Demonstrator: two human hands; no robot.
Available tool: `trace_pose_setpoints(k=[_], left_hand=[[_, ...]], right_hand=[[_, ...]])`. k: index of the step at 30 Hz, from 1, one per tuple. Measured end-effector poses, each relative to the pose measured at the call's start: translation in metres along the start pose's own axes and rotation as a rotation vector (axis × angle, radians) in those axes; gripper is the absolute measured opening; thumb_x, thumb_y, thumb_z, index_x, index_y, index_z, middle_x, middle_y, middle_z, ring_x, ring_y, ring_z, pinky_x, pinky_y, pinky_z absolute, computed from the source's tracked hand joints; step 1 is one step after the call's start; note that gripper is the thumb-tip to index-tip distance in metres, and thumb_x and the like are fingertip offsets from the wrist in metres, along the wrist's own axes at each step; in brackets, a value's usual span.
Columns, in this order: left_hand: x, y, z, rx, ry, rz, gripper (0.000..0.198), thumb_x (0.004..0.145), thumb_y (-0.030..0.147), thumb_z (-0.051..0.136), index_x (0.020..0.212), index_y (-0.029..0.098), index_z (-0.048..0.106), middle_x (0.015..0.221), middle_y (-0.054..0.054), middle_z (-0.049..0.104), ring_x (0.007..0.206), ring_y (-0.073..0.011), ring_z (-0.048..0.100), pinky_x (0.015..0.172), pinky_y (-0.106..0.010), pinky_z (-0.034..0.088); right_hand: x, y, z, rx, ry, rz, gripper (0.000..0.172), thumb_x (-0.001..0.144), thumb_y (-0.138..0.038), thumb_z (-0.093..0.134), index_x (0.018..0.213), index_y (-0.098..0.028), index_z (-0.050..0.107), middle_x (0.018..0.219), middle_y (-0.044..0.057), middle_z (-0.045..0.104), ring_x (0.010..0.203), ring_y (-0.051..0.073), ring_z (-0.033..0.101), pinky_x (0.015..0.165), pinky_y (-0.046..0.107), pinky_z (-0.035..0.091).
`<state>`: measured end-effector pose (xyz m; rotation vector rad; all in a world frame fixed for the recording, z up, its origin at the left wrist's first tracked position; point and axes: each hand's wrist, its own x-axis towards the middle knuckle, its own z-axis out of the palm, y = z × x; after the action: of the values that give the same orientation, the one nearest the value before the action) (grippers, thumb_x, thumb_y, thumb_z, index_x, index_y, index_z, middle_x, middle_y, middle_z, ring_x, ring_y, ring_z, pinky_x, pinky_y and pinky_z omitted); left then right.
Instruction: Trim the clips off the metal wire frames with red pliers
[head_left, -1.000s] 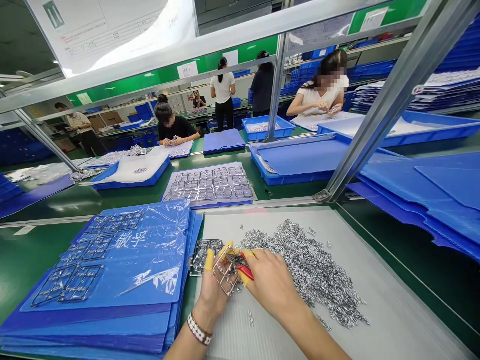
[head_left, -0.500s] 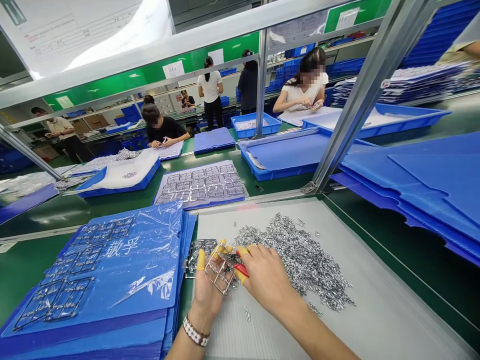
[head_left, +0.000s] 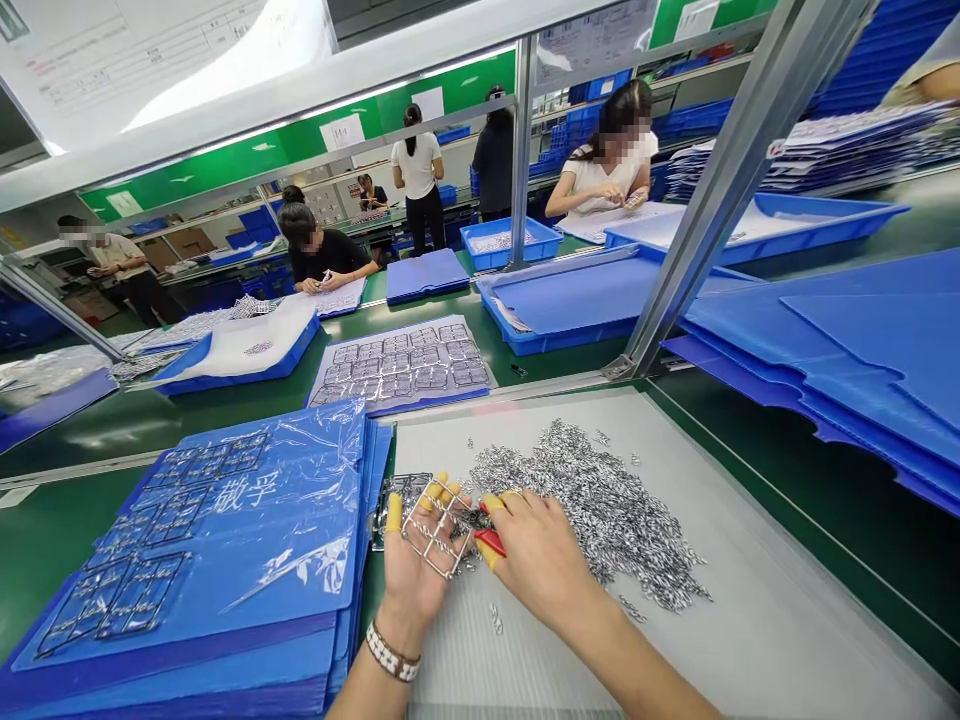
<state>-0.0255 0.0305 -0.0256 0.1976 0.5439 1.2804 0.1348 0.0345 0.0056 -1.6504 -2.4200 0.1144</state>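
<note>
My left hand (head_left: 415,575), palm up with yellow finger cots on its fingertips, holds a silvery sprue frame (head_left: 436,540) with small parts joined to its bars. My right hand (head_left: 536,555) is closed round red-handled nippers (head_left: 491,541), whose jaws are mostly hidden at the frame's right edge. Beneath and to the right spreads a heap of small shiny silver pieces (head_left: 600,510) on a pale sheet (head_left: 720,600). Behind my left fingers lies another dark metallic sprue frame (head_left: 386,500), partly covered.
To the left stand stacked blue sheets (head_left: 300,560) carrying dark sprue frames (head_left: 142,600) under clear film. A board of frames (head_left: 405,365) lies ahead. A slanted metal post (head_left: 697,220) rises at the right, beside more blue sheets (head_left: 840,340). Co-workers sit and stand beyond.
The sprue frame in my left hand has turned to lie flatter over the palm, and my left fingers have spread a little. The nippers have shifted slightly right with my right hand.
</note>
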Motion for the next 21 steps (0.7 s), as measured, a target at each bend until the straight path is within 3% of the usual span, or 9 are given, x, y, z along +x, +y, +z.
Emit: trace_pose_setpoints(k=[7, 21], left_hand=[[0.002, 0.000, -0.005, 0.004, 0.037, 0.003, 0.051, 0.090, 0.053, 0.041, 0.118, 0.016, 0.061, 0.124, -0.015, 0.061, 0.116, -0.0330, 0.054, 0.079, -0.045, 0.052], [-0.001, -0.002, -0.001, 0.049, 0.100, 0.057, 0.054, 0.089, 0.055, 0.041, 0.123, 0.017, 0.059, 0.122, -0.015, 0.062, 0.112, -0.0287, 0.057, 0.072, -0.033, 0.052]], right_hand=[[-0.003, 0.000, 0.001, -0.027, -0.028, 0.012, 0.021, 0.083, -0.027, 0.055, 0.102, -0.019, 0.060, 0.094, 0.009, 0.065, 0.091, 0.026, 0.055, 0.075, 0.037, 0.030], [0.004, -0.010, -0.008, -0.048, -0.072, -0.005, 0.017, 0.086, -0.030, 0.055, 0.097, -0.019, 0.061, 0.094, 0.009, 0.065, 0.091, 0.027, 0.056, 0.073, 0.038, 0.032]])
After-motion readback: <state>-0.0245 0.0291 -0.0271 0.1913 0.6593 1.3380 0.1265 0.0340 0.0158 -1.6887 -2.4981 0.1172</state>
